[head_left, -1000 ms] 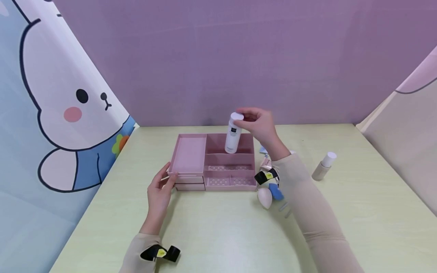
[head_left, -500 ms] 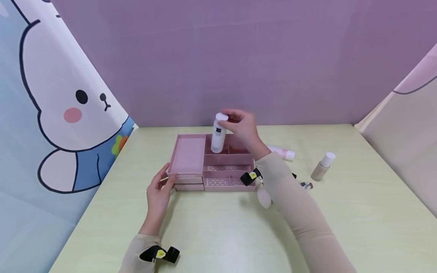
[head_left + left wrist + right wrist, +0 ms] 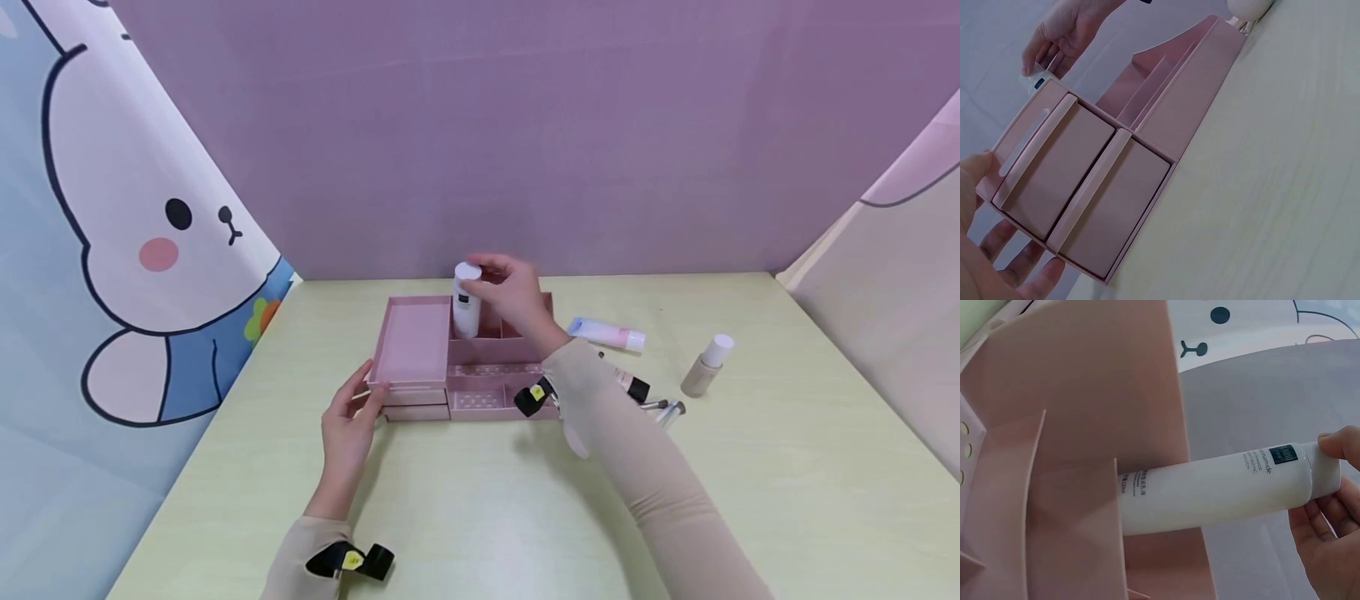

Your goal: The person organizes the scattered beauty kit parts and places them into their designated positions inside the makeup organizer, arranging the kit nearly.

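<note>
My right hand point(image 3: 513, 292) grips a white lotion bottle point(image 3: 467, 310) by its cap. The bottle stands nearly upright, its lower end inside the back left compartment of a pink desktop organizer point(image 3: 412, 337). In the right wrist view the bottle's base point(image 3: 1141, 512) is hidden behind a divider, and dark print shows on its side. My left hand point(image 3: 348, 425) holds the organizer's left front corner. Seen from the left wrist, the thumb lies at the top edge and the fingers bend along the side, next to two closed drawers point(image 3: 1110, 194).
Right of the organizer lie a pink-and-white tube point(image 3: 607, 333), another tube with a black cap point(image 3: 636, 387) and makeup brushes point(image 3: 667, 410). A beige bottle with a white cap point(image 3: 705, 367) stands farther right. A makeup sponge point(image 3: 576, 440) is partly behind the right sleeve.
My right hand has carried the lotion bottle left and then down into the back left compartment. My left hand has stayed at the organizer's corner.
</note>
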Demonstrator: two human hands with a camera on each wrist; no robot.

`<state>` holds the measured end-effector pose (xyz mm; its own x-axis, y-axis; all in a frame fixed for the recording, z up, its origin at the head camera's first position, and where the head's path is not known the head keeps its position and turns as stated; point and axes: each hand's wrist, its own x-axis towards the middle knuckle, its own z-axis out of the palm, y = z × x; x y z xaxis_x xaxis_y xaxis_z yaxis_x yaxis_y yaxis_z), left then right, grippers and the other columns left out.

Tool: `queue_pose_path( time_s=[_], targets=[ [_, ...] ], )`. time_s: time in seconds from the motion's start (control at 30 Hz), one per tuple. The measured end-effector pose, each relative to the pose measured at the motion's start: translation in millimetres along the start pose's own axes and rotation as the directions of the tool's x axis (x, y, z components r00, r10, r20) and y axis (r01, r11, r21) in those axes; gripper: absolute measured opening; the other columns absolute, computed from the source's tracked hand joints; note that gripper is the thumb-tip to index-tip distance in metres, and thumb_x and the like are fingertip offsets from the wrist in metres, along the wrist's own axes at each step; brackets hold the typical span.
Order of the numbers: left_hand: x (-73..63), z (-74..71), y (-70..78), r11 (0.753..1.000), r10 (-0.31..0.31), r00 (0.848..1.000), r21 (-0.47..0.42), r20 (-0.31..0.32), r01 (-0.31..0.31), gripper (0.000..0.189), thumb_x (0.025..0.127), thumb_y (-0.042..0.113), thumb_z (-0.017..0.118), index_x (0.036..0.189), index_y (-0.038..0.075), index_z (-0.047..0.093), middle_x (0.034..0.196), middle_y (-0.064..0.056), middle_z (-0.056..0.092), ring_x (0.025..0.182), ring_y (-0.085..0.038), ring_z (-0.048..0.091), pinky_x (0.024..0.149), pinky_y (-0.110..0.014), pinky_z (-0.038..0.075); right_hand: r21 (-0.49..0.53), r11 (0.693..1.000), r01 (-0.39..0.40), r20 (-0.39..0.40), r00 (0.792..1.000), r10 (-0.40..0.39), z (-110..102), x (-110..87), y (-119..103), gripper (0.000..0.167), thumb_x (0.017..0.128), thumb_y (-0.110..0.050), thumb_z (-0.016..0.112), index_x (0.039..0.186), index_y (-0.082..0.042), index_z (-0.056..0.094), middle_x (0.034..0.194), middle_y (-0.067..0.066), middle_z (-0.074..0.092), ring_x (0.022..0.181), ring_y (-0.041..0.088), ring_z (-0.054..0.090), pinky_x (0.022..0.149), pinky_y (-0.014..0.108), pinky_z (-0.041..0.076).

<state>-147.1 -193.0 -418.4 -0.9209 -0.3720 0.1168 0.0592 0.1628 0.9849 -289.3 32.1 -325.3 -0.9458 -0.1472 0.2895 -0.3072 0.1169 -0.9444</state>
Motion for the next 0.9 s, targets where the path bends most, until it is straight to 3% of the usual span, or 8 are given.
queue_pose_path(
  time_s=[0.9],
  targets=[
    [0.8, 1.7, -4.9, 0.999, 0.045, 0.999, 0.002, -0.024, -0.045, 0.045, 0.096, 0.013, 0.068, 0.141, 0.014, 0.059, 0.117, -0.008, 0.059, 0.098, -0.007, 0.056, 0.074, -0.012, 0.052, 0.038, 0.992, -0.121, 0.047, 0.992, 0.119, 6.3, 1.9, 27.6, 0.041, 0.083, -0.005, 0.081, 0.123, -0.006, 0.071, 0.118, 0.008, 0.069, 0.105, 0.021, 0.064, 0.085, 0.029, 0.057]
  ],
)
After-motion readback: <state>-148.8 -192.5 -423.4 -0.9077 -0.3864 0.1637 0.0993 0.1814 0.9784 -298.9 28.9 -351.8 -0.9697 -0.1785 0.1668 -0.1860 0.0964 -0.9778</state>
